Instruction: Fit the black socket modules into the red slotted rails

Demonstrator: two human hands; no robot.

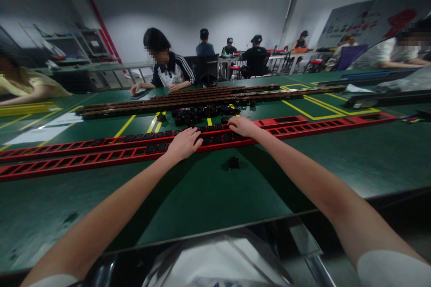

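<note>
My left hand [184, 144] lies over the nearer red slotted rail [116, 158], fingers stretched forward and thumb apart, with nothing visible in it. My right hand [243, 126] is at the farther red rail [281, 120], its fingers bent down together; what they hold, if anything, is hidden. Square black socket-like inserts [162, 147] fill the middle slots of the nearer rail, partly under my left hand. More black inserts [138, 137] sit in the farther rail. One loose black part [233, 162] rests on the green table in front of the rails.
A pile of loose black parts [188, 116] lies beyond the rails. Behind it are stacked long dark brown strips [178, 98]. White paper [47, 128] lies at left, coloured wires [412, 118] at right. A co-worker [171, 69] sits opposite; others sit at both sides.
</note>
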